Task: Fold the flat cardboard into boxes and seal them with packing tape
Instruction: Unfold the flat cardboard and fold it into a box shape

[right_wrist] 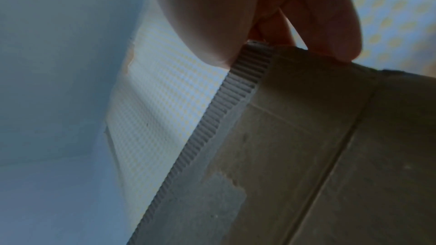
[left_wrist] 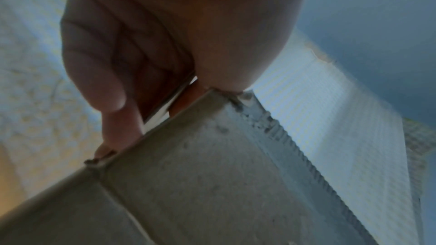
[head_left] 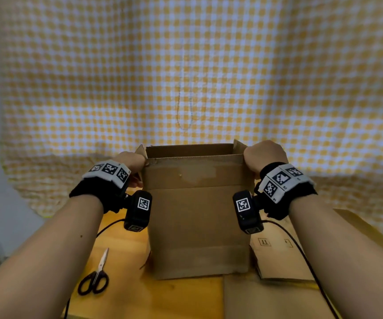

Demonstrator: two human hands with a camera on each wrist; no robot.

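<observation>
Nearest the head camera, the left hand (head_left: 132, 162) and right hand (head_left: 264, 155) each pinch a top corner of the near flap of the upright brown corrugated cardboard box (head_left: 197, 226) on the wooden table (head_left: 121, 249), which looks light, stiff and best steered by its flap edges.
</observation>
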